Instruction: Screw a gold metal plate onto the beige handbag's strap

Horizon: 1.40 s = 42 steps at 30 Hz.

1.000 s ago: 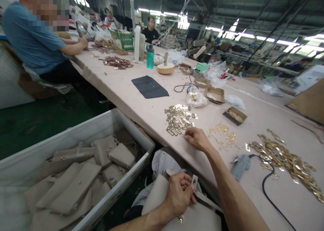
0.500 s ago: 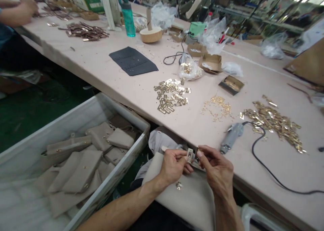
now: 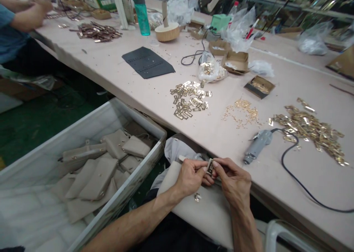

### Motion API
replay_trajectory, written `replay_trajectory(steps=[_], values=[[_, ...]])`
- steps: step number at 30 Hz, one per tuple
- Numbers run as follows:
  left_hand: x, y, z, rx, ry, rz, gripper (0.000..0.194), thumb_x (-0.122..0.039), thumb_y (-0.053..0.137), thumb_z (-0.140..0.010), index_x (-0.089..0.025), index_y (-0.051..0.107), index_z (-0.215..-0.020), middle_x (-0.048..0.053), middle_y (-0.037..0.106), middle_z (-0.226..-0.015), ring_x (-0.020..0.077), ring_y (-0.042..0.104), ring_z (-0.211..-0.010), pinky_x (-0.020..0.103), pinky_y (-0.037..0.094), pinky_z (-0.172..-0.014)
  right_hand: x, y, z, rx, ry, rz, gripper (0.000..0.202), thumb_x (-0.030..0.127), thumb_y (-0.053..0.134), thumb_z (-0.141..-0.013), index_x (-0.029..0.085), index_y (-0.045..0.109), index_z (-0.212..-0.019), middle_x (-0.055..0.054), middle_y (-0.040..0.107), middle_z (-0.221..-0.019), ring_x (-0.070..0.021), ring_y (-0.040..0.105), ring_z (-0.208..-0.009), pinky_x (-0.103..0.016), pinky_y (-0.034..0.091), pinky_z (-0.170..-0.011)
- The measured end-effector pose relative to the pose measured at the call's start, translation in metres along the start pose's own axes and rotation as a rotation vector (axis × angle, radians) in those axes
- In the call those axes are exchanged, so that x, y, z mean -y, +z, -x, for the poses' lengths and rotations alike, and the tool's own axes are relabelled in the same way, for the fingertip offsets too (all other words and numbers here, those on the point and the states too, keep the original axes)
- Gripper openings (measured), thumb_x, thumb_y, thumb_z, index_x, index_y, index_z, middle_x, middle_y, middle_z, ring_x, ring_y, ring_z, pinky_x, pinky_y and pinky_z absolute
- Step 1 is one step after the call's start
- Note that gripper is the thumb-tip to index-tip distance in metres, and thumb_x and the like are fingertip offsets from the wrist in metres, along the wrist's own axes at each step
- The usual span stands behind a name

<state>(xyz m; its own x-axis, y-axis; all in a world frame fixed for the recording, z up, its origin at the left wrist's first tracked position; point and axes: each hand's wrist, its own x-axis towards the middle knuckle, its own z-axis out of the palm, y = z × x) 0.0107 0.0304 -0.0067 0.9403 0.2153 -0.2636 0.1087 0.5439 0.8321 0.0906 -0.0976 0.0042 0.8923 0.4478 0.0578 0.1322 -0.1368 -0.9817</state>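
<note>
A beige bag [image 3: 206, 219] lies across my lap, with a small shiny metal fitting [image 3: 197, 197] on its panel. My left hand [image 3: 188, 180] is closed, pinching the end of the bag's beige strap between thumb and fingers. With thumb and forefinger, my right hand [image 3: 233, 180] presses a small rectangular metal plate [image 3: 210, 167] against that strap end. The fingers of both hands meet there, hiding part of the strap. A grey electric screwdriver [image 3: 257, 146] rests on the table just beyond my right hand.
A white bin [image 3: 138, 180] of beige bags [image 3: 101, 178] stands at my left. On the table [image 3: 155, 97] are metal plates [image 3: 190, 101], tiny gold screws [image 3: 243, 112], gold pieces [image 3: 315, 128], a black sheet [image 3: 148, 62] and a teal bottle [image 3: 142, 18]. A co-worker's arm [image 3: 26, 20] shows far left.
My right hand has brought the metal plate left onto the strap end; before, the two were slightly apart. The camera view has shifted a little.
</note>
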Motion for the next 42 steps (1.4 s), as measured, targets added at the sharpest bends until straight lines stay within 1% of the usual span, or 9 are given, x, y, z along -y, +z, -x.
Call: replay_trajectory(steps=[5,9,17,22,25,28,32,36,42], values=[[-0.001,-0.002,0.0,0.05,0.006,-0.021,0.043,-0.047,0.073,-0.084,-0.006,0.077,-0.099,0.01,0.068,-0.079,0.016,0.067,-0.061,0.026,0.06,-0.06,0.0,0.002,0.002,-0.024,0.012,-0.032,0.019,0.035,0.076,-0.09,0.019,0.076,-0.098,-0.004,0.065,-0.079,-0.017,0.06,-0.062,-0.028,0.051,-0.057],[0.003,-0.003,-0.001,0.037,0.011,-0.044,0.041,-0.043,0.071,-0.085,-0.005,0.077,-0.101,0.01,0.069,-0.079,0.0169,0.067,-0.062,0.026,0.06,-0.06,-0.003,0.002,0.002,-0.05,-0.016,-0.022,0.018,0.035,0.076,-0.09,0.018,0.076,-0.098,-0.006,0.065,-0.083,-0.017,0.06,-0.062,-0.029,0.052,-0.056],[0.006,-0.006,0.001,0.027,0.016,-0.043,0.042,-0.042,0.07,-0.086,-0.006,0.077,-0.108,0.013,0.072,-0.086,0.0164,0.068,-0.063,0.025,0.059,-0.059,0.004,-0.001,0.003,-0.004,0.008,0.054,0.023,0.039,0.073,-0.091,0.019,0.078,-0.102,-0.007,0.067,-0.089,-0.018,0.061,-0.067,-0.03,0.054,-0.061],[0.004,-0.009,0.002,0.014,0.044,-0.131,0.042,-0.039,0.068,-0.088,-0.007,0.076,-0.114,0.01,0.071,-0.07,0.0157,0.066,-0.056,0.024,0.057,-0.058,0.004,-0.007,0.001,0.068,0.008,0.083,0.022,0.039,0.072,-0.092,0.021,0.078,-0.104,-0.007,0.068,-0.096,-0.0196,0.063,-0.08,-0.028,0.055,-0.068],[0.004,-0.007,0.004,0.016,0.048,-0.168,0.039,-0.032,0.063,-0.09,-0.006,0.076,-0.115,0.008,0.069,-0.063,0.0152,0.065,-0.052,0.023,0.056,-0.056,0.0,-0.01,0.001,0.128,0.038,0.083,0.025,0.039,0.072,-0.093,0.021,0.077,-0.109,-0.006,0.068,-0.094,-0.019,0.062,-0.079,-0.028,0.053,-0.068],[0.006,0.0,0.01,-0.04,0.123,-0.21,0.034,-0.029,0.059,-0.094,-0.011,0.076,-0.117,0.008,0.073,-0.075,0.0159,0.067,-0.058,0.023,0.056,-0.057,-0.003,-0.01,0.002,0.102,0.049,0.078,0.024,0.039,0.074,-0.092,0.021,0.077,-0.108,-0.006,0.067,-0.09,-0.0184,0.061,-0.074,-0.028,0.051,-0.064],[0.011,0.011,0.021,-0.205,0.308,-0.475,0.03,-0.03,0.062,-0.095,-0.017,0.075,-0.12,0.01,0.074,-0.092,0.02,0.068,-0.07,0.026,0.057,-0.063,-0.001,-0.006,0.003,0.059,0.018,0.102,0.022,0.039,0.075,-0.091,0.021,0.079,-0.104,-0.007,0.068,-0.093,-0.0204,0.063,-0.081,-0.029,0.052,-0.068],[0.019,0.016,0.024,-0.296,0.45,-0.684,0.028,-0.026,0.063,-0.094,-0.018,0.074,-0.118,0.012,0.071,-0.085,0.0232,0.068,-0.072,0.028,0.056,-0.066,0.002,-0.002,0.003,0.033,-0.039,0.1,0.018,0.036,0.074,-0.092,0.022,0.079,-0.101,-0.006,0.069,-0.092,-0.02,0.064,-0.081,-0.029,0.051,-0.069],[0.027,0.016,0.019,-0.317,0.533,-0.8,0.025,-0.021,0.058,-0.095,-0.012,0.072,-0.114,0.01,0.068,-0.078,0.02,0.064,-0.064,0.027,0.052,-0.061,0.004,-0.001,0.003,0.023,-0.078,0.104,0.017,0.034,0.074,-0.091,0.021,0.08,-0.1,-0.007,0.069,-0.091,-0.0209,0.064,-0.082,-0.03,0.05,-0.07]])
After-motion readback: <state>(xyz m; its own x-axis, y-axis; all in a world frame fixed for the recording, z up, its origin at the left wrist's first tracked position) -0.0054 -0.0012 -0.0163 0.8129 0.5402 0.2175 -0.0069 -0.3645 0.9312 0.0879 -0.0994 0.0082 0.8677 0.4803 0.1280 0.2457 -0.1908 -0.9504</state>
